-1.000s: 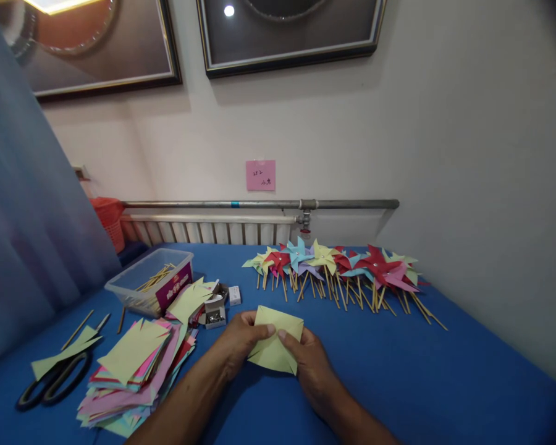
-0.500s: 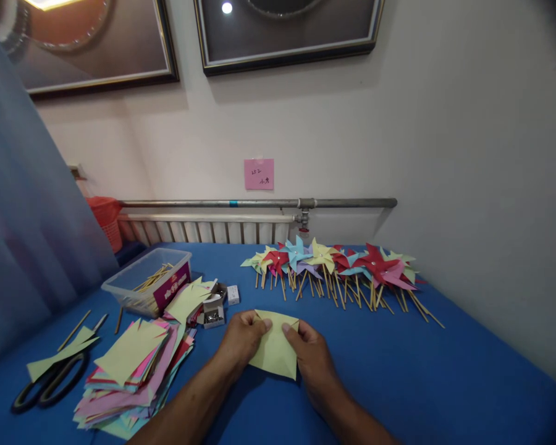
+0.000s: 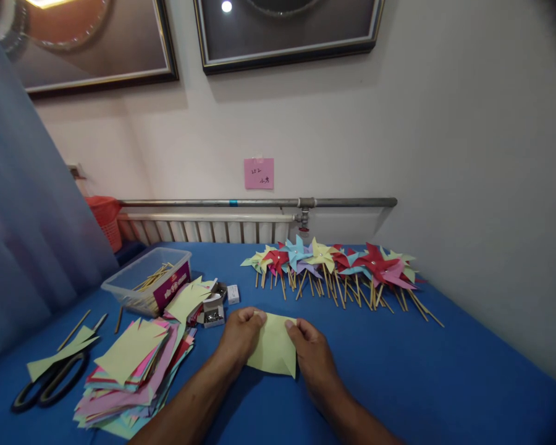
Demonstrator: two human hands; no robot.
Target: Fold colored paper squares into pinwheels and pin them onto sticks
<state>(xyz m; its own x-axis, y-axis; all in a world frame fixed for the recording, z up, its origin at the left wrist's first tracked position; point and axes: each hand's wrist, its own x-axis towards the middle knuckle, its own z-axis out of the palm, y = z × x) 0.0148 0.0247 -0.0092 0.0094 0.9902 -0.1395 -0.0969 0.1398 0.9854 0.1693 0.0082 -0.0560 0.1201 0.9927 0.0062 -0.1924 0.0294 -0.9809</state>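
The pink note (image 3: 259,173) on the wall bears handwriting too small to read.

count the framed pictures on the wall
2. One frame hangs at the upper left, the other frame at the top centre; the view's top edge cuts off both. More may hang out of view.
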